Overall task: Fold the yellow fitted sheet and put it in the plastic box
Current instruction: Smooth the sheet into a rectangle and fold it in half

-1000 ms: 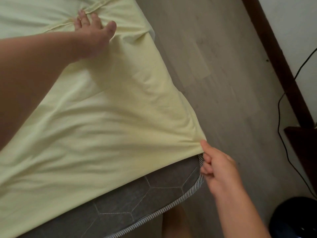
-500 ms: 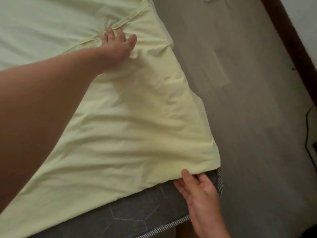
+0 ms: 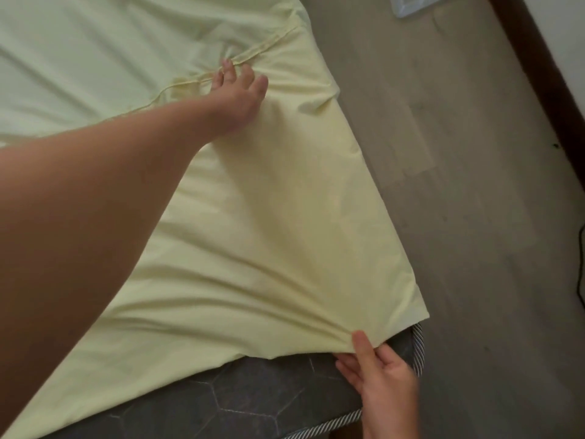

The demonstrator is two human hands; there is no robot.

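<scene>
Head view (the only one going): looking down at the yellow fitted sheet (image 3: pixel 253 232), spread over the near corner of a grey mattress (image 3: pixel 253 397). Not folded small yet and nowhere near any box. Pinned up top by the left hand (image 3: pixel 240 99), fingers straight and flat on the cloth right by the elastic seam, gripping nothing. Pinched at the near hem by the right hand (image 3: pixel 380 372), thumb on top and other fingers tucked under the edge, with creases fanning out from that spot.

Reads like squaring up a fold before the next one. To do it well:
- Press with the left palm as the anchor.
- Pull the pinched hem out toward the mattress corner with gentle, even tension until flat.
- Line the corner up with the layer beneath.
- No yanking, or else a dragged seam up top and a crooked fold.
- Worth tucking the puckered elastic bit inward too.

Hard to make out:
- No plastic box plainly in sight. Just a pale something (image 3: pixel 411 4) cut off at the top edge, on the floor (image 3: pixel 459 185). Could be part of it, can't tell.
- Rest of the sheet off frame to the left and partly behind the left forearm, so no telling how many layers.
- Right fingers under the hem mostly hidden as well.
</scene>
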